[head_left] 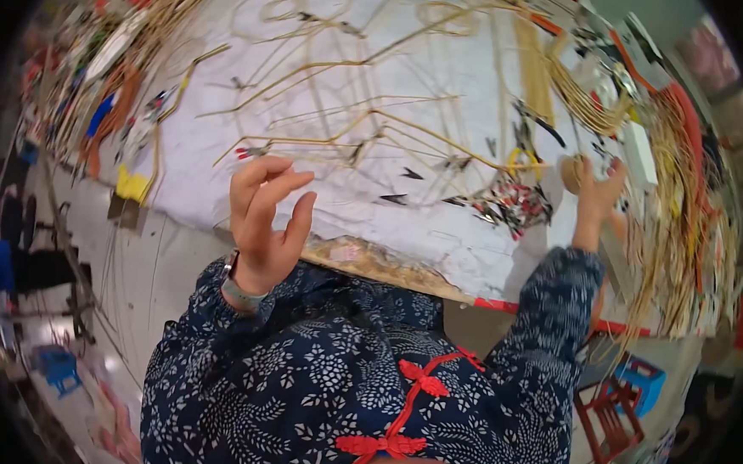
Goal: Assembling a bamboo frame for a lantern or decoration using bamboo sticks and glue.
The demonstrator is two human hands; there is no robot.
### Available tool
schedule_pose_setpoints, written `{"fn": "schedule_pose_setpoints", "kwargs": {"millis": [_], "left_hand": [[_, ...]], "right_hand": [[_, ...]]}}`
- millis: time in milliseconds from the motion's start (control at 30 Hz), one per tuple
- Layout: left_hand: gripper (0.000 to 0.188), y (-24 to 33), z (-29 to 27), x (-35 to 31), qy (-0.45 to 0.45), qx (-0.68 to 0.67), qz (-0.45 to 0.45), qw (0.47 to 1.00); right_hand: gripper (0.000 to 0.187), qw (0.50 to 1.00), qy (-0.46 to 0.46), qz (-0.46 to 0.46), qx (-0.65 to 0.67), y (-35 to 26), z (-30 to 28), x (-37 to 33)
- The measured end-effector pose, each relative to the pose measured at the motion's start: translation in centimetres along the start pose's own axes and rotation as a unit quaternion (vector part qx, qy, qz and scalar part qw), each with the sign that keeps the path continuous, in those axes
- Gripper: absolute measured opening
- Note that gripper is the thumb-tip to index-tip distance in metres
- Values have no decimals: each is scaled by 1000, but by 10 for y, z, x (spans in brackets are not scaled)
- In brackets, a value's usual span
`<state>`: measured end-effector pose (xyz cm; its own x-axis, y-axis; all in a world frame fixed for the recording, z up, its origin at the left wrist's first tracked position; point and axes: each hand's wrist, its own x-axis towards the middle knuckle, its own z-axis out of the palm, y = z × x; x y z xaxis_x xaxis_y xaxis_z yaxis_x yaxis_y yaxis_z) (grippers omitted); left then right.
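Tan round roll (572, 173) toward the tabletop's right edge, just left of the right hand (596, 197), against its finger side; cannot tell whether it is gripped or only touched. Right hand: reaching away from the body, fingers pointing to the far edge, spread a little, forearm coming up past the near edge close to the near right corner, patterned sleeve (560, 282) down to the wrist. Bent cane frame (429, 133) lies across the middle of the tabletop (323, 197), well apart from the right hand; its near left end sits just beyond the left fingertips, along with a red-tipped clip (252, 152). Left hand (263, 217): raised over the near edge, left of its middle, fingers half curled, thumb well off them, grip wide, nothing in it; wrist bent up, watch (242, 296) on it. Between the hands, nearer the right: heap of red and black clips (517, 209), yellow-handled tool (515, 158) just beyond the heap, dark pliers (545, 127) farther toward the far edge. Loose black clip (394, 198) left of the heap, toward the near edge. Coiled cane strips (584, 115) beyond the right hand; white box (641, 157) to its right, near the right edge.
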<state>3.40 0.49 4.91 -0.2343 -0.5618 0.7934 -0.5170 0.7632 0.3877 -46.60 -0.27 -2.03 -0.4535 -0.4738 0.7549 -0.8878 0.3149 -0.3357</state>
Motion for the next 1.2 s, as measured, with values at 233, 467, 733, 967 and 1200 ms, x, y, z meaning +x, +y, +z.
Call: {"fn": "schedule_pose_setpoints", "kwargs": {"millis": [233,467,733,967,1200], "left_hand": [[36,-13,18,-7,-32,8,-118,992],[38,-51,36,18,10,25,-61,998],[34,26,36,51,24,-84,37,996],[16,33,73,80,-110,-203,-3,973],[8,31,81,87,-198,-298,-79,931]], "right_hand": [[22,821,-310,6,480,-146,-71,-67],[19,836,-312,-4,451,-201,-88,-96],[17,811,-246,57,529,-232,-95,-99],[15,762,-214,94,604,-249,-104,-79],[13,780,-211,71,585,-243,-98,-75]]}}
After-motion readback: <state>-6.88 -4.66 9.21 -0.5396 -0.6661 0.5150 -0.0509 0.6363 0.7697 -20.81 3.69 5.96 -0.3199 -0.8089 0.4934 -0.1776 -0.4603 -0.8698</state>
